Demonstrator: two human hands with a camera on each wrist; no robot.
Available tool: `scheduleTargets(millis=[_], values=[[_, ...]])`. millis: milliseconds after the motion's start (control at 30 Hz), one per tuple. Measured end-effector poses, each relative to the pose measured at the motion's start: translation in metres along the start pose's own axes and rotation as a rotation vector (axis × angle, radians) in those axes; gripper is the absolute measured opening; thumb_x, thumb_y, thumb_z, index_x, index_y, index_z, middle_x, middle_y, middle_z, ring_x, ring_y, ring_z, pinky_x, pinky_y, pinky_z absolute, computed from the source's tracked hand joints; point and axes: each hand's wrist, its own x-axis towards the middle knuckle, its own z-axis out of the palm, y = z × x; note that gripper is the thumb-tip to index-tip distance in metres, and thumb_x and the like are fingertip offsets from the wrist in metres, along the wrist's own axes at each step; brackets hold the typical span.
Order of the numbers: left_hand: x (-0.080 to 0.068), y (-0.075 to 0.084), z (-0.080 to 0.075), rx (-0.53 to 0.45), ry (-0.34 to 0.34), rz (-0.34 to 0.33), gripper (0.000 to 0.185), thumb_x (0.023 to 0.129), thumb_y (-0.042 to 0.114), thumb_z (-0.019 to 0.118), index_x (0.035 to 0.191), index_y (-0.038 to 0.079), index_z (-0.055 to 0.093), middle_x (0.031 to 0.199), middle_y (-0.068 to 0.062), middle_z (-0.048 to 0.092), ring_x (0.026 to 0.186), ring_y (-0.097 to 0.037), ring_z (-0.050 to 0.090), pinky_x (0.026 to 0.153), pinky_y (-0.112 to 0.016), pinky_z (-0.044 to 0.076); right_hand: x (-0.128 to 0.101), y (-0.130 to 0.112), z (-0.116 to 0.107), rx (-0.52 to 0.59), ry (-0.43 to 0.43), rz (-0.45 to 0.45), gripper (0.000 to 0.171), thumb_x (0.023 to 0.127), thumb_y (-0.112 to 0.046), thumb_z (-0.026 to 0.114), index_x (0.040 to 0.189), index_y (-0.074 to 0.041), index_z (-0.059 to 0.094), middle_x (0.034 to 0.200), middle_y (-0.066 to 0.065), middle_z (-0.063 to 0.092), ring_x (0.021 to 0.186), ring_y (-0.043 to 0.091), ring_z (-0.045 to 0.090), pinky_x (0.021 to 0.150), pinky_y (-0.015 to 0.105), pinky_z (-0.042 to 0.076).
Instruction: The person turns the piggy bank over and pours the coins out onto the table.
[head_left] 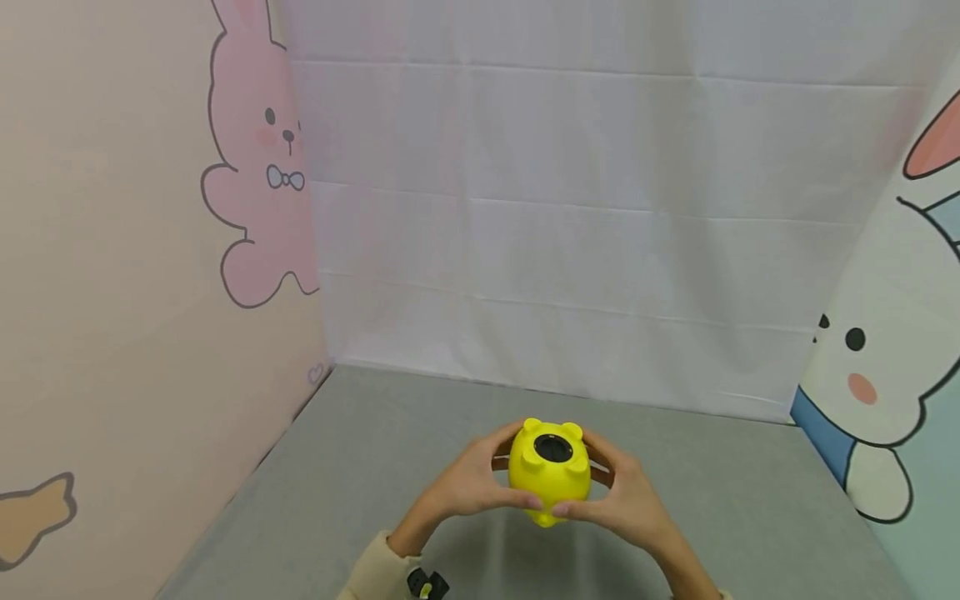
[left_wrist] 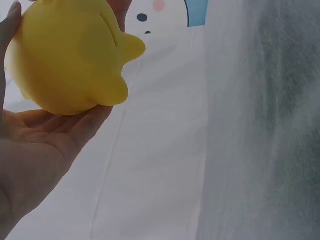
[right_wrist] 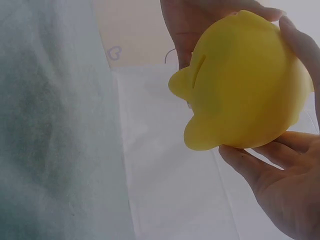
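Note:
A yellow piggy bank (head_left: 550,468) is held in the air above the grey table (head_left: 360,483), near its front middle. Its underside faces up at me, showing a round black plug (head_left: 553,448) between the stubby feet. My left hand (head_left: 468,482) grips its left side and my right hand (head_left: 628,498) its right side, thumbs meeting in front. In the left wrist view the piggy bank (left_wrist: 65,55) rests against the left hand's (left_wrist: 40,135) palm and fingers. The right wrist view shows the piggy bank (right_wrist: 245,85) with its coin slot (right_wrist: 200,65), cradled by my right hand (right_wrist: 280,180).
A creased white cloth (head_left: 562,233) closes off the back of the table. A panel with a pink rabbit (head_left: 255,167) stands on the left, and one with a white rabbit (head_left: 885,358) on the right. A small black device (head_left: 426,583) sits on my left wrist.

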Motion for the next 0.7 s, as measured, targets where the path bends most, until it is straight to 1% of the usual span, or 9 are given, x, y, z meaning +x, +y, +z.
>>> scheduleTargets(millis=[67,167,233,300,400,467,600,700], values=[[0.0008,-0.0013,0.0014,-0.027,0.025,0.009,0.089,0.085,0.043,0.089,0.159,0.03,0.043,0.154,0.007,0.058,0.132,-0.013,0.064,0.109,-0.026,0.055,0.0005,-0.0007,0.0007,0.002,-0.008,0.002,0.089,0.08,-0.02,0.094,0.156,-0.013,0.048,0.15,0.012,0.062,0.13,0.021,0.066,0.1,0.03,0.061],[0.0012,-0.0037,0.003,-0.052,0.059,0.036,0.085,0.085,0.041,0.089,0.157,0.03,0.046,0.153,0.006,0.06,0.131,-0.013,0.065,0.108,-0.028,0.056,0.0013,-0.0025,0.0018,0.03,-0.026,0.045,0.094,0.08,-0.021,0.093,0.159,-0.011,0.043,0.156,0.014,0.056,0.136,0.034,0.061,0.105,0.038,0.06],[0.0012,-0.0052,0.0038,-0.052,0.076,0.046,0.085,0.085,0.04,0.089,0.157,0.031,0.046,0.152,0.007,0.06,0.131,-0.013,0.066,0.108,-0.03,0.057,0.0018,-0.0034,0.0028,0.038,-0.048,0.071,0.099,0.081,-0.024,0.093,0.161,-0.01,0.037,0.16,0.015,0.051,0.139,0.039,0.058,0.107,0.044,0.058],[0.001,-0.0058,0.0043,-0.045,0.083,0.06,0.085,0.084,0.039,0.09,0.157,0.029,0.047,0.152,0.006,0.061,0.131,-0.014,0.066,0.108,-0.03,0.057,0.0018,-0.0041,0.0044,0.042,-0.062,0.086,0.104,0.08,-0.026,0.094,0.163,-0.01,0.033,0.164,0.015,0.045,0.141,0.04,0.055,0.11,0.047,0.056],[0.0016,-0.006,0.0052,-0.029,0.078,0.085,0.086,0.084,0.038,0.09,0.157,0.027,0.047,0.153,0.004,0.06,0.132,-0.015,0.065,0.107,-0.029,0.057,0.0012,-0.0034,0.0071,0.013,-0.065,0.075,0.11,0.079,-0.028,0.095,0.165,-0.01,0.029,0.167,0.015,0.041,0.14,0.035,0.056,0.11,0.046,0.056],[0.0024,-0.0059,0.0058,-0.026,0.067,0.096,0.086,0.084,0.037,0.09,0.157,0.028,0.046,0.154,0.004,0.059,0.133,-0.016,0.065,0.108,-0.027,0.056,0.0009,-0.003,0.0086,-0.007,-0.046,0.054,0.109,0.078,-0.027,0.095,0.165,-0.011,0.031,0.166,0.015,0.042,0.138,0.031,0.057,0.109,0.042,0.057],[0.0039,-0.0044,0.0073,-0.015,0.042,0.071,0.086,0.085,0.039,0.089,0.158,0.034,0.043,0.156,0.008,0.056,0.137,-0.014,0.061,0.11,-0.025,0.054,0.0006,-0.0026,0.0086,-0.043,0.007,0.012,0.103,0.077,-0.026,0.096,0.161,-0.01,0.039,0.157,0.013,0.054,0.13,0.015,0.061,0.103,0.03,0.057],[0.0049,-0.0021,0.0073,0.022,0.015,0.051,0.09,0.086,0.04,0.088,0.161,0.035,0.038,0.16,0.01,0.051,0.142,-0.014,0.057,0.113,-0.025,0.051,-0.0001,-0.0017,0.0074,-0.036,0.034,-0.011,0.098,0.076,-0.025,0.097,0.157,-0.012,0.044,0.15,0.009,0.058,0.125,0.005,0.061,0.099,0.025,0.057]])
